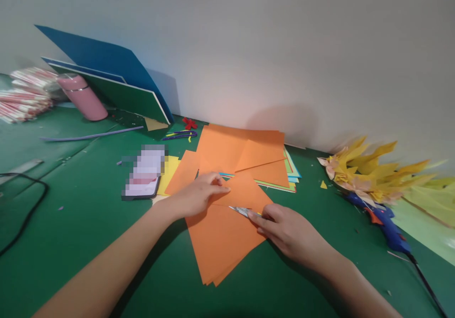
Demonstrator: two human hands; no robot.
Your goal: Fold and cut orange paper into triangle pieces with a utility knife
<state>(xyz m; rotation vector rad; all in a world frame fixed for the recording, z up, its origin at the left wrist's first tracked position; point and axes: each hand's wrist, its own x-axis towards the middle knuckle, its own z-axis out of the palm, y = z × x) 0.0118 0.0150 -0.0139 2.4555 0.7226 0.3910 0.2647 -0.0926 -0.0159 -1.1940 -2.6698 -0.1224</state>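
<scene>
My left hand (199, 195) presses on the upper part of a sheet of orange paper (220, 242), its thumb and fingers bent together on it. Several orange sheets lie stacked slightly askew there, and a line runs across them near the blade. In my right hand (284, 225) is a cutting tool with a pointed silver blade (241, 211). The tip points left, along that line, and my index finger rests along the tool. Its handle is hidden in my palm, so I cannot tell whether it is a knife or scissors.
Behind are more orange sheets (223, 147) over coloured paper. To the left lie a phone (144, 173), a pink bottle (83, 97) and leaning boards (106, 83). At right are a yellow paper-flower piece (362, 171), a blue glue gun (391, 228) and its cord.
</scene>
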